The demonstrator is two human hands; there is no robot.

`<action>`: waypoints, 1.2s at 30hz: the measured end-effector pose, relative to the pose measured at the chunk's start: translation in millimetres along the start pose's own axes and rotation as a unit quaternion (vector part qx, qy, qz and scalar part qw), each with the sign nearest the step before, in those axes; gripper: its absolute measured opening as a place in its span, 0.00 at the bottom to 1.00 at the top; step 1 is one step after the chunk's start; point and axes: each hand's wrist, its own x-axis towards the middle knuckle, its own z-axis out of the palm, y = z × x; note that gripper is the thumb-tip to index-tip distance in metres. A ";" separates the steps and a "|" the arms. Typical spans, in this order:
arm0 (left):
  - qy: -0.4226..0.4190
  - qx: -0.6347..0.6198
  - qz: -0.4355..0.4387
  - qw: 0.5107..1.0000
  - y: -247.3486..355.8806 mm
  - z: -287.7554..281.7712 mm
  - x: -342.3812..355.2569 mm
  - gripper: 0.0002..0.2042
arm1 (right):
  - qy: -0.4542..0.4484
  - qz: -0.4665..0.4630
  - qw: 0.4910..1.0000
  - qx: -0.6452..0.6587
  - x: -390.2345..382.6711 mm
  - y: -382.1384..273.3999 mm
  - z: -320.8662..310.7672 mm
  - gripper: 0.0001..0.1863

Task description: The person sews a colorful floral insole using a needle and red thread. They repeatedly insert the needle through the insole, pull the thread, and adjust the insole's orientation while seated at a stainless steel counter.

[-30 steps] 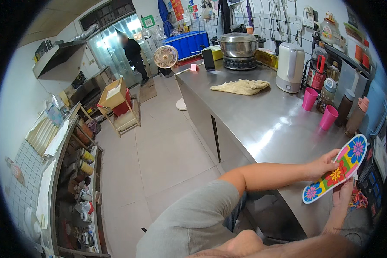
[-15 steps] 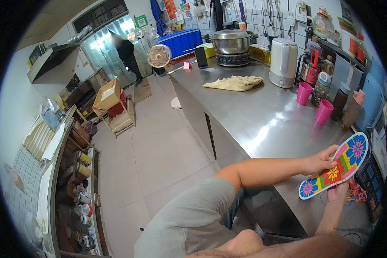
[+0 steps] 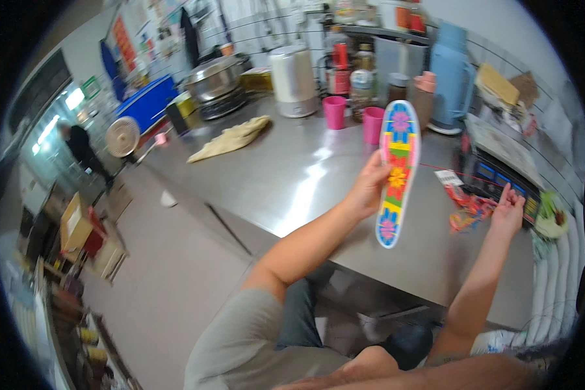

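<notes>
My left hand (image 3: 369,183) grips a shoe insole (image 3: 396,177) by its edge and holds it upright above the steel counter. Bright cross-stitched flowers in blue, pink, red and yellow cover the insole, which has a white rim. From it a thin red thread (image 3: 458,173) runs taut to my right hand (image 3: 508,211), whose fingers are pinched together off to the right. Whether a needle is between those fingers is too small to make out. Between my hands, a tangle of coloured embroidery thread (image 3: 469,209) lies on the counter with a white tag.
A weighing scale (image 3: 506,153) stands behind my right hand, beside a leafy vegetable (image 3: 552,216). Pink cups (image 3: 335,112), bottles, a blue thermos (image 3: 450,81), a white kettle (image 3: 293,81), a cloth (image 3: 231,140) and a steel pot (image 3: 213,78) line the counter. Another person (image 3: 84,153) stands far left.
The view has swung right. My left hand has raised the insole upright, and my right hand has left its underside and moved out to the right, drawing the red thread.
</notes>
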 end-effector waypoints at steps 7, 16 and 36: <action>0.017 -0.064 -0.003 0.998 7.5 6.1 -0.3 0.16 | 0.110 -0.262 0.900 -0.329 -10.2 -22.2 7.7 0.11; 0.027 -0.070 0.009 0.997 10.5 3.6 -0.7 0.13 | 0.148 -0.310 0.828 -0.443 -5.9 -25.7 -0.9 0.14; -0.191 -0.149 0.137 0.961 147.2 46.5 -212.8 0.10 | -0.209 -0.092 0.961 -0.159 -278.8 -127.4 -21.0 0.11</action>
